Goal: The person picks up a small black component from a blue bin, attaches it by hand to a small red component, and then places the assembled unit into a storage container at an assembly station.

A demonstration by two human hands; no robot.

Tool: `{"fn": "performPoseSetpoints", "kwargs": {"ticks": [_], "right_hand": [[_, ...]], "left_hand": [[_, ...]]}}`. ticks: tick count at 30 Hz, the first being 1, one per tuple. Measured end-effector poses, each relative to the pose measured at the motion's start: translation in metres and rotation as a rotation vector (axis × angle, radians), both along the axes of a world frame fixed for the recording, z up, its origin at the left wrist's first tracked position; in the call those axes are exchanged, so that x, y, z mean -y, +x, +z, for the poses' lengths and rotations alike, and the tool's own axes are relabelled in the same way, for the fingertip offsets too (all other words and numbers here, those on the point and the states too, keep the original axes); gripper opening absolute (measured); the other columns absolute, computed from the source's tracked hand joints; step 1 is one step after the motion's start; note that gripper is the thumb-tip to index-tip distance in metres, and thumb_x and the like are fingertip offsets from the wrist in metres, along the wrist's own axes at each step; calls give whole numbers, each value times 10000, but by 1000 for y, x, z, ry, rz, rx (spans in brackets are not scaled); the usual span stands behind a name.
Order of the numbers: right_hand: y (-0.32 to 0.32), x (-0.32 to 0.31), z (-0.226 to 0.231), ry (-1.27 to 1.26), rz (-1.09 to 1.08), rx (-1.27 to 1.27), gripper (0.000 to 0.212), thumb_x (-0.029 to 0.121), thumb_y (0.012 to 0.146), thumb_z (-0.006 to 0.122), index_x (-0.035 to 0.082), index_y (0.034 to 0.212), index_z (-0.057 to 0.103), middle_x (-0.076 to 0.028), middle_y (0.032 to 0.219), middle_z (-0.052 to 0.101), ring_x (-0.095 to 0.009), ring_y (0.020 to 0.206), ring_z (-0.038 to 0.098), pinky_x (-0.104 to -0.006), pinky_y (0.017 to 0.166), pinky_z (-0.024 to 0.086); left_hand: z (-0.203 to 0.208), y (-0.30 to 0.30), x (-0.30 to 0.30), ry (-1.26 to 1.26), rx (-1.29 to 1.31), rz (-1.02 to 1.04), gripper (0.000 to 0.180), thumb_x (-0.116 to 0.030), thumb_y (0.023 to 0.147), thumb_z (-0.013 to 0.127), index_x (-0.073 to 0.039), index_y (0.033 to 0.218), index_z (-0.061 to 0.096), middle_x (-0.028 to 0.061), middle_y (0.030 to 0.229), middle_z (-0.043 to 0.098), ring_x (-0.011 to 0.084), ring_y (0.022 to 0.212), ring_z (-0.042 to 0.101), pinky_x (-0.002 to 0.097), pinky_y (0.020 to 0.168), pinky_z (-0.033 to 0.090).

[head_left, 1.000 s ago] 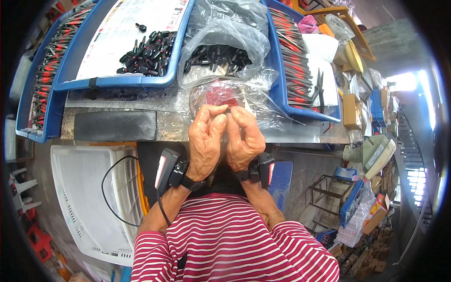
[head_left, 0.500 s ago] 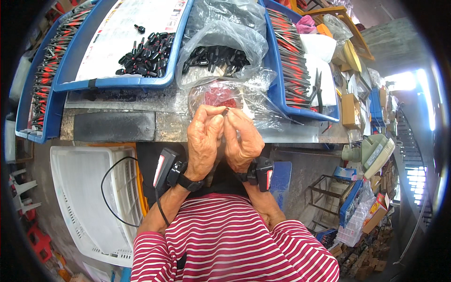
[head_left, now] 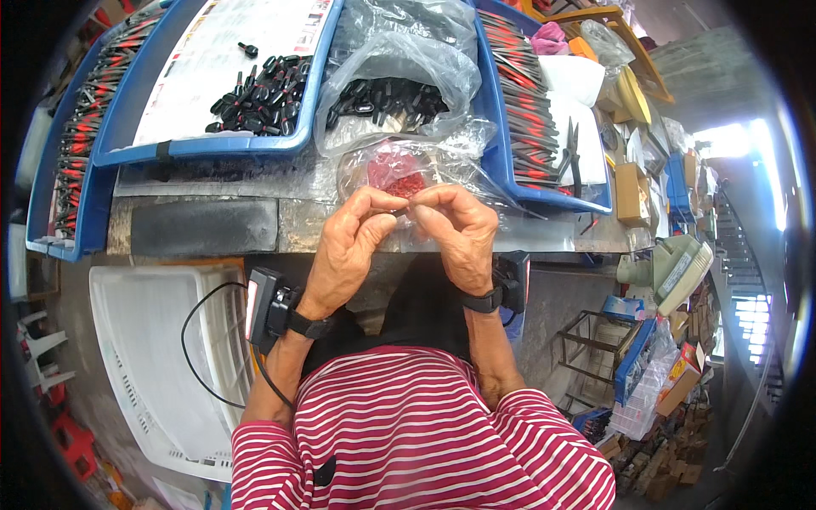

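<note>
At the bench's front edge, my left hand (head_left: 347, 251) pinches with thumb and forefinger. Facing it, my right hand (head_left: 460, 242) is pinched too, its fingertips almost meeting the left ones. Whatever lies between the fingertips is too small to make out. Just beyond them, small red pieces (head_left: 408, 185) lie in crumpled clear plastic (head_left: 450, 161). Farther back, an open clear bag (head_left: 463, 64) holds black key-shaped parts (head_left: 382, 95). Similar black parts with red bits (head_left: 268, 93) are heaped on white paper in a blue tray (head_left: 204, 151) to the left.
A blue tray (head_left: 544, 201) on the right holds stacked red-and-grey tools (head_left: 516, 93) and dark pliers (head_left: 571, 160); another narrow tray (head_left: 66, 242) of them stands far left. A dark pad (head_left: 204, 228) lies on the bench. A white crate (head_left: 144, 357) stands below left.
My hands have come slightly apart at the wrists, the right moving rightward and the left a little leftward. The dark bit seen between the fingertips no longer shows clearly.
</note>
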State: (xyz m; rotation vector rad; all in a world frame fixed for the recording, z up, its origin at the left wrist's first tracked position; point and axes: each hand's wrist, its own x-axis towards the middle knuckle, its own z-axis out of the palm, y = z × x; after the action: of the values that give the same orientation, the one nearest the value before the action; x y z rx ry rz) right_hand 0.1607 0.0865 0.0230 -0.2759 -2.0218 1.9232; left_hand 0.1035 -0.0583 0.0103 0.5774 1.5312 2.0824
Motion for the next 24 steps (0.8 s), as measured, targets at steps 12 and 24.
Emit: {"fn": "performPoseSetpoints", "kwargs": {"ticks": [12,24], "right_hand": [[3,-7,-3,-96,224,98,95,4,753,618,-3,846,598,18,688,568,-5,567,484,-143,501,387],[19,6,-8,-202,321,228,135,-2,764,572,-7,898,568,22,636,536,-12,547,496,-143,475,379]], "left_hand": [[0,0,16,-110,-221,27,186,-101,825,588,-4,916,458,8,780,507,63,735,510,185,649,392],[-10,24,17,-202,-399,67,139,-47,811,575,6,845,450,39,663,501,71,621,494,207,548,394]]}}
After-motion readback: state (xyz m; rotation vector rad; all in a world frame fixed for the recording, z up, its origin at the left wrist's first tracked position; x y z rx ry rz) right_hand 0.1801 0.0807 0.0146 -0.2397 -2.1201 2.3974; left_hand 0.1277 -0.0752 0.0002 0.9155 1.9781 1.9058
